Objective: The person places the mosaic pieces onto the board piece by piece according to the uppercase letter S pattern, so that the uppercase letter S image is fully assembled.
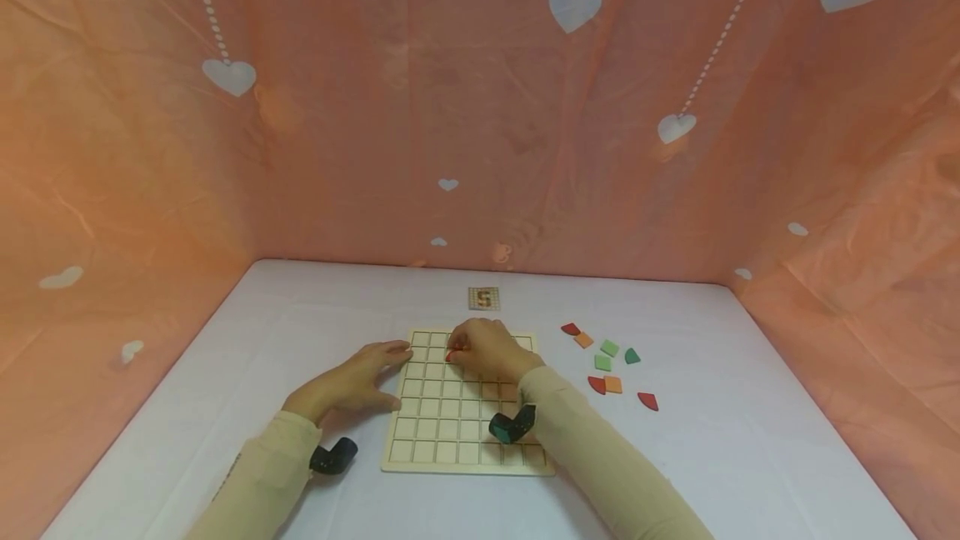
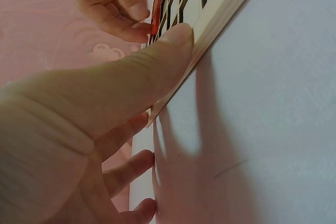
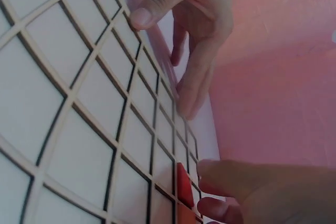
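A pale wooden grid board (image 1: 427, 468) lies on the white table. Over its upper middle, my right hand (image 1: 487, 348) pinches a red quarter-circle piece (image 3: 184, 186) at a cell, fingers curled; its palm covers part of the grid. Below the red piece, part of an orange piece (image 3: 186, 214) shows in the right wrist view. My left hand (image 1: 352, 382) is at the board's left edge with fingers spread. Its thumb (image 2: 176, 40) touches the rim in the left wrist view, and its fingers reach along the side.
Right of the board lie loose red, orange (image 1: 583, 341), light green (image 1: 603, 363) and dark green (image 1: 632, 356) pieces. A small patterned card (image 1: 483, 298) lies beyond the board. A pink curtain (image 1: 480, 107) with hearts surrounds the table on its far and side edges.
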### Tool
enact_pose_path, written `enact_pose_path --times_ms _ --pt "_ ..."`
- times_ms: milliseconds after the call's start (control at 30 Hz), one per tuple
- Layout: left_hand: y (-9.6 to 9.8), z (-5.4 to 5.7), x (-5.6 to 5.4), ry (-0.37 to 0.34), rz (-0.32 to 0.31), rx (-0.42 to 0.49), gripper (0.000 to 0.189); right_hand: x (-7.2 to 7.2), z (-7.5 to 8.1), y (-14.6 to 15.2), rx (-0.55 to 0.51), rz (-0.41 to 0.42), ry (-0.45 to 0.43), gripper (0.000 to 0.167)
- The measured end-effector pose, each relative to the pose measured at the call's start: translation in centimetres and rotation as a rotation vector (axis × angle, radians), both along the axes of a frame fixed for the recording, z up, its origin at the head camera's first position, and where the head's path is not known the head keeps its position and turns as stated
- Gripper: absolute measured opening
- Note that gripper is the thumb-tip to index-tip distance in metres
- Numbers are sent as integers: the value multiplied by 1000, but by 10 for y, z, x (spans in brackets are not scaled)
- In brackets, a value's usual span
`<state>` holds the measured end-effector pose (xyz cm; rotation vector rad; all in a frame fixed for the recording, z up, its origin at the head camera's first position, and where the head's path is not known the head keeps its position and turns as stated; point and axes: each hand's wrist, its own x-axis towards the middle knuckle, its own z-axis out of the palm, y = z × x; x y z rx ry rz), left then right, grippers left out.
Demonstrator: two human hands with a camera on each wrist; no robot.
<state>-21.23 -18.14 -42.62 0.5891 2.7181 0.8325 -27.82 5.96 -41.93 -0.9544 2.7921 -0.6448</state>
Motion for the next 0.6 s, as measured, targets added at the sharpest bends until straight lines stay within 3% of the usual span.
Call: enact_pose_path --times_ms 333,600 --pt "1 0 1 -11 12 -9 80 0 7 12 -92 -61 -83 26" --pt "1 0 1 -8 11 -6 80 4 13 22 -130 -84 -95 28"
